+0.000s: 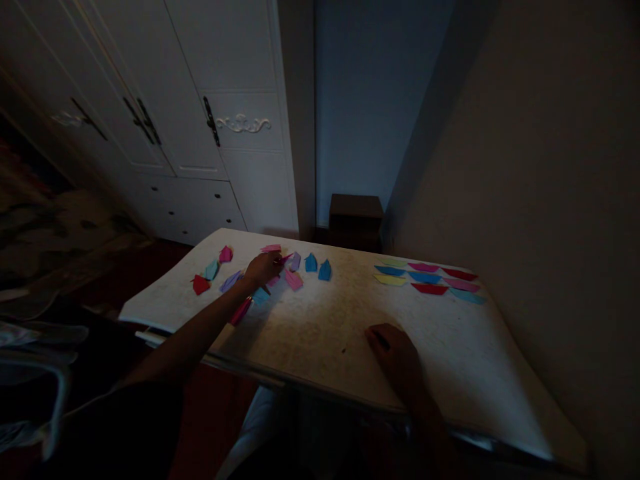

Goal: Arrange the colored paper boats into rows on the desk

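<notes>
My left hand (265, 268) reaches over the loose group of folded paper pieces on the left half of the table. Its fingers are pinched on a dark pink folded paper (287, 258), whose pointed end sticks out to the right. Close by lie a lilac folded paper (295, 261), a pink folded paper (294, 280) and a light blue folded paper (261, 297). Two blue folded papers (325, 270) are a little farther right. My right hand (395, 347) rests on the tabletop near the front, fingers curled inward, with nothing visible in them.
Several flat paper boats (424, 277) in mixed colours lie in rows at the table's (320, 333) back right. A dark pink item (241, 311) is partly behind my left forearm. A white wardrobe (250, 180) and a small brown cabinet (355, 207) stand beyond.
</notes>
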